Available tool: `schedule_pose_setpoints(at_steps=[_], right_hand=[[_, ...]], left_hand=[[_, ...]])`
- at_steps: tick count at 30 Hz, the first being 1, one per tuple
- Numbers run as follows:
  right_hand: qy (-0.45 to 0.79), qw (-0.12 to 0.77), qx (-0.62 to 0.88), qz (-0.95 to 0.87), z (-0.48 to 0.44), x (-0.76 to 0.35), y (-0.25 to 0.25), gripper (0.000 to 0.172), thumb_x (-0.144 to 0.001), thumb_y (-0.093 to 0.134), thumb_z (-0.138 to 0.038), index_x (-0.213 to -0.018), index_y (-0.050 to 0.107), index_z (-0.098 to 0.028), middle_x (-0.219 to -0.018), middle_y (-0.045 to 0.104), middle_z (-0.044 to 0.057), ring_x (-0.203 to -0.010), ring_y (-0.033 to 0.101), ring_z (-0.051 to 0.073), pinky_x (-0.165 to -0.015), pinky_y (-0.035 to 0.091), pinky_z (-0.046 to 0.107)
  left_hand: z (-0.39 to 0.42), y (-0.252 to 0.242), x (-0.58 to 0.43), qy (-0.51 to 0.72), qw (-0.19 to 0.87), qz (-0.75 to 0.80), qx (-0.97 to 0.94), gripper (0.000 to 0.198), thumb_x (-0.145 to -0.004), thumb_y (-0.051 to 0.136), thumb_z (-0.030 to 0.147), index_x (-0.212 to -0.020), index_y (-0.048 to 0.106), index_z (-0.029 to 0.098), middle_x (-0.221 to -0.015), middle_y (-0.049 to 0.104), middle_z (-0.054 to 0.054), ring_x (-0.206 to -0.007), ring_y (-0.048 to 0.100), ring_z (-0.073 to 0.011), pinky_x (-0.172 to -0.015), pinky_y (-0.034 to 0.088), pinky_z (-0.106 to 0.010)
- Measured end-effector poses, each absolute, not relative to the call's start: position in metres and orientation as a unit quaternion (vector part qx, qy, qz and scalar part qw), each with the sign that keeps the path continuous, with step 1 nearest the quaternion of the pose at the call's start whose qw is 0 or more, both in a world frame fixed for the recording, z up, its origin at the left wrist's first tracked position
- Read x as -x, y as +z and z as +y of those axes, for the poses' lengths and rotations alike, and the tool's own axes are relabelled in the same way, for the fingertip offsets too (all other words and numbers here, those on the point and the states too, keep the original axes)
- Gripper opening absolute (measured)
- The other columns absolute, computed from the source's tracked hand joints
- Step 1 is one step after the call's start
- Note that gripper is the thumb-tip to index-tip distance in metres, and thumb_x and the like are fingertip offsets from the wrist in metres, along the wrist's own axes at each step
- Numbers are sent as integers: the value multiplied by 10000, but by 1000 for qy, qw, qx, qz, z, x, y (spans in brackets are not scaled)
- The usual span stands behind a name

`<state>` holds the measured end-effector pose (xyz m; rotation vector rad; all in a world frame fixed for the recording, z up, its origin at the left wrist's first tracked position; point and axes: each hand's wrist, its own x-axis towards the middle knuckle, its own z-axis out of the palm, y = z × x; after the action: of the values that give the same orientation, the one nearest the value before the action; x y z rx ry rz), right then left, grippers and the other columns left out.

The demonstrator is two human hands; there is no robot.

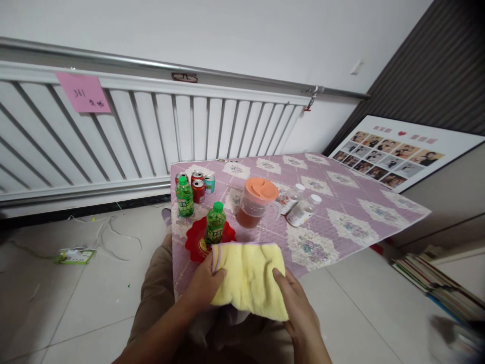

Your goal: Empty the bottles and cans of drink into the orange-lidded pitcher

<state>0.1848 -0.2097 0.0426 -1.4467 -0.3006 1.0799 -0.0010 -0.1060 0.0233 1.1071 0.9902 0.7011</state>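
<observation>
A yellow towel (250, 278) with a purple-striped edge is stretched between my hands over the near edge of the table. My left hand (206, 283) pinches its left side, thumb on top. On the right side, my right hand (295, 298) grips it the same way; the fingers beneath are hidden. Just beyond the towel, a green bottle (215, 225) stands upright on a red scalloped plate (192, 241), partly covered by the towel. Behind these is a clear pitcher (250, 207) with an orange lid and brownish liquid inside.
Left on the flowered tablecloth (348, 225) stand another green bottle (185, 198), several cans (198, 192) and a teal can (209, 184). Two white-capped bottles (303, 211) sit right of the pitcher. A radiator (227, 121) runs behind the table; a power strip (78, 257) lies on the floor.
</observation>
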Motion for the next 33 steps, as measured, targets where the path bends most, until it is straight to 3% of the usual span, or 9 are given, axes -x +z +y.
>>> schedule_pose_setpoints(at_steps=[3, 7, 11, 13, 16, 20, 26, 30, 33], right_hand=[[395, 582, 664, -253, -205, -170, 41, 461, -814, 695, -555, -1122, 708, -213, -1048, 772, 83, -979, 709, 303, -828, 567, 394], [255, 555, 684, -399, -199, -145, 30, 475, -878, 630, -495, -1266, 667, -222, -1311, 656, 111, -1246, 574, 311, -1091, 427, 459], [183, 525, 663, -501, -198, -120, 14, 532, -917, 597, -399, -1429, 552, -261, -1506, 495, 117, -1408, 426, 311, -1159, 353, 506], [154, 497, 658, -545, -198, -112, 7, 534, -937, 569, -335, -1466, 508, -289, -1546, 448, 111, -1436, 391, 312, -1162, 342, 543], [129, 458, 651, -591, -197, -105, 0, 595, -908, 570, -230, -1493, 473, -284, -1588, 390, 122, -1461, 351, 333, -1161, 331, 589], [164, 447, 643, -599, -196, -104, 5, 575, -842, 609, -184, -1410, 583, -268, -1569, 428, 125, -1446, 380, 346, -1158, 345, 580], [242, 599, 637, -421, -202, -130, 37, 241, -869, 656, -374, -1056, 772, -274, -1240, 710, 92, -1200, 619, 269, -1054, 471, 429], [291, 713, 604, -205, -200, -151, 35, 378, -803, 725, -507, -1092, 727, -263, -1164, 741, 83, -1103, 657, 252, -916, 527, 383], [365, 754, 533, -120, -197, -151, 19, 530, -775, 724, -601, -1202, 658, -295, -1215, 720, 74, -1093, 668, 241, -828, 549, 356]], left_hand=[[-111, 26, -4, 340, 672, 450, -480, 378, -694, 747, 158, -1064, 717, 230, -1122, 736, -82, -1148, 612, -352, -1105, 369, -433], [-117, 28, -8, 362, 734, 396, -417, 384, -747, 738, 191, -1128, 714, 235, -1187, 719, -87, -1211, 594, -341, -1120, 379, -435], [-116, 28, -2, 395, 772, 324, -377, 356, -780, 731, 265, -1132, 719, 215, -1289, 673, -114, -1387, 464, -333, -1192, 335, -413], [-114, 27, 2, 406, 771, 289, -395, 412, -767, 757, 290, -1169, 702, 216, -1328, 651, -116, -1425, 421, -325, -1207, 323, -402], [-113, 21, 3, 378, 790, 246, -416, 601, -730, 817, 300, -1290, 618, 208, -1352, 634, -137, -1344, 514, -348, -1146, 402, -451], [-114, 14, -1, 361, 819, 284, -343, 622, -739, 835, 341, -1281, 581, 170, -1264, 681, -162, -1183, 643, -328, -1056, 475, -454], [-109, 16, -2, 382, 841, 327, -200, 542, -744, 829, 298, -1210, 593, 156, -1082, 748, -137, -1003, 720, -297, -959, 540, -438], [-105, 16, 0, 378, 861, 307, -145, 484, -805, 768, 284, -1234, 587, 150, -1104, 745, -141, -1054, 708, -308, -1001, 525, -474], [-103, 18, -1, 365, 880, 280, -119, 455, -865, 695, 328, -1256, 585, 123, -1139, 739, -158, -1085, 699, -313, -1032, 512, -480]])
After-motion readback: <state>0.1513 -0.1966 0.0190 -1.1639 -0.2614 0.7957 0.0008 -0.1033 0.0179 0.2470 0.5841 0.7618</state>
